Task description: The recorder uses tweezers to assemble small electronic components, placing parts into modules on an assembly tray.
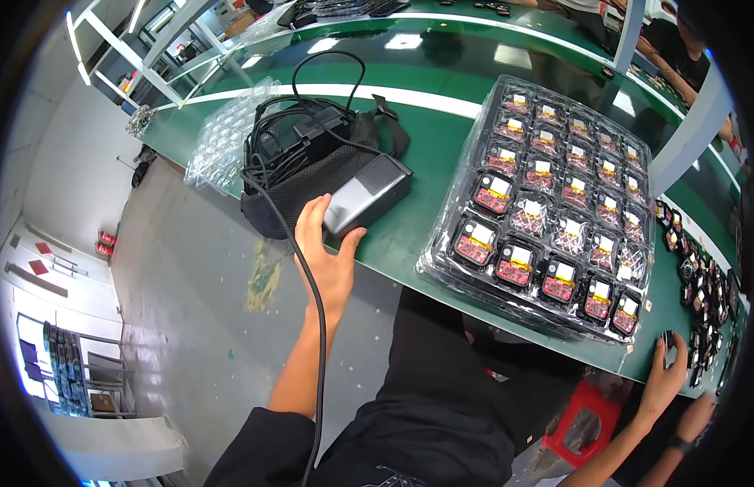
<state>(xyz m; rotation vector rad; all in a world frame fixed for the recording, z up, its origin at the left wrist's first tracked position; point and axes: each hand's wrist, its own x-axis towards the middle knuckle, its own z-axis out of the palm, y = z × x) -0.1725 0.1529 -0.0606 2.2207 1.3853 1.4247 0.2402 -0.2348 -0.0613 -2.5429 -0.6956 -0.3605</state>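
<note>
Head view: your left hand (pixel 328 252) grips the grey-black power pack (pixel 367 195) at the green bench's (pixel 426 154) near edge, cable (pixel 312 325) trailing down past your forearm. Pull carelessly and that cable could snag, dragging the mesh pouch (pixel 288 191) off. Your right hand (pixel 665 373) rests on small parts (pixel 702 316) at the far right; fingers spread, holding nothing I can tell. Stacked blister trays (pixel 547 203) overhang slightly, so a bump could tip them.
</note>
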